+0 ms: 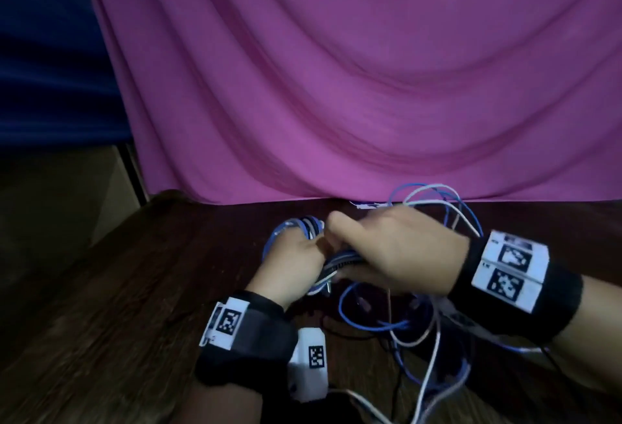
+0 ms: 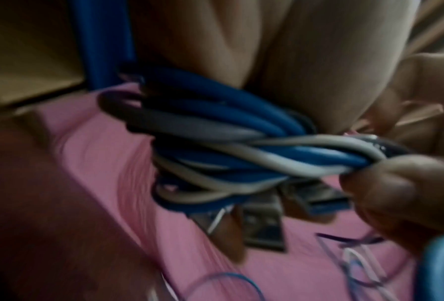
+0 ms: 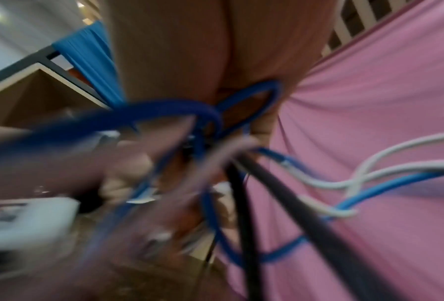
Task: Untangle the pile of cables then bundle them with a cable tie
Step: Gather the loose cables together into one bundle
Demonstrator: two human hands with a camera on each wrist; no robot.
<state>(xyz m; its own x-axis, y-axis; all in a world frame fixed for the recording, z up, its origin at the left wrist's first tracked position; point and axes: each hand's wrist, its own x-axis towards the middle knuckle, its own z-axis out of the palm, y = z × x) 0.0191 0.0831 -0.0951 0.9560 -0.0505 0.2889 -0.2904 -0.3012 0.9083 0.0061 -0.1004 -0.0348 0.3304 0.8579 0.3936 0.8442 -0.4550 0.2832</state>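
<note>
While both hands (image 1: 343,255) grip cables (image 2: 215,130) | tie unseen | right wrist blurred

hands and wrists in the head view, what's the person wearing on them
Both hands are bare: left hand, right hand. Each wrist carries a wide black band with white blocks printed with black-and-white square markers. A white box with a marker hangs under the left wrist.

Dark wooden table (image 1: 134,306), grain running across. Loose blue, white and black cables (image 1: 397,326) sprawled on it toward the right. Pink cloth (image 1: 336,87) draped down onto its far edge.
</note>
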